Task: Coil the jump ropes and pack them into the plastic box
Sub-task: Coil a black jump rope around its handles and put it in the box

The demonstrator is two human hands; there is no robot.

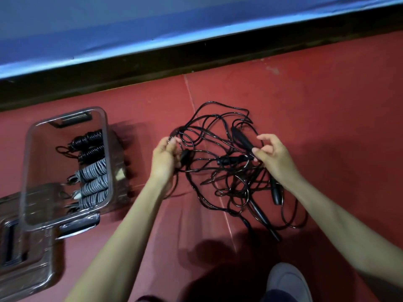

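A messy heap of black jump ropes (229, 168) lies on the red floor (327, 105). The left hand (164, 158) pinches one rope. The right hand (272, 155) pinches a black handle (242, 139). The clear plastic box (24, 171) to the left holds coiled black and grey ropes (91, 168). The floor to the right is bare.

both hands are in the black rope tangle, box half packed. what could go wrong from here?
1. The black ropes lie crossed in one heap; the left hand and right hand pulling apart could tighten knots.
2. Several handles sit in the heap, so ends of different ropes might get paired.
3. Coiled ropes already fill one side of the plastic box; loose coils may not fit.
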